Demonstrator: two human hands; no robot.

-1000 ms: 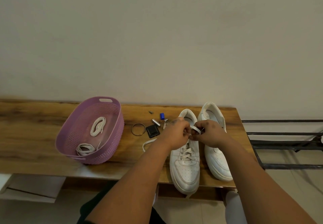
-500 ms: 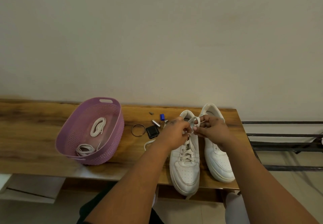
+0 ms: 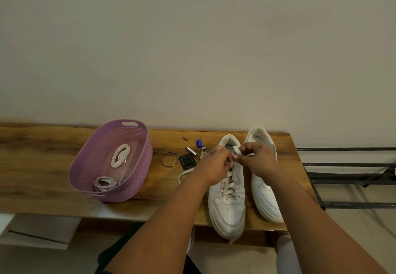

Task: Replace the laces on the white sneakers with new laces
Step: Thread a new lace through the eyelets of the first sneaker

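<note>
Two white sneakers stand side by side on the wooden table [image 3: 42, 177], toes toward me. The left sneaker [image 3: 228, 207] is laced in its lower eyelets; the right sneaker [image 3: 265, 196] shows no lace. Over the left sneaker's tongue, my left hand [image 3: 214, 164] and my right hand [image 3: 257, 159] meet and pinch the white lace [image 3: 237, 172], which runs up from the eyelets to my fingertips. A loose end of lace [image 3: 182, 176] curls on the table left of my left wrist. Two coiled white laces [image 3: 120, 155] lie in a purple basket [image 3: 85, 162].
Small items sit between basket and shoes: a metal ring [image 3: 169, 159], a black square piece [image 3: 187, 161], a silver cylinder [image 3: 191, 150], a blue cap [image 3: 199, 143]. Black metal bars [image 3: 347, 176] run to the right of the table. A plain wall stands behind.
Both hands rose from the sneaker's tongue toward its collar and drew the lace up with them. The camera view shifted slightly.
</note>
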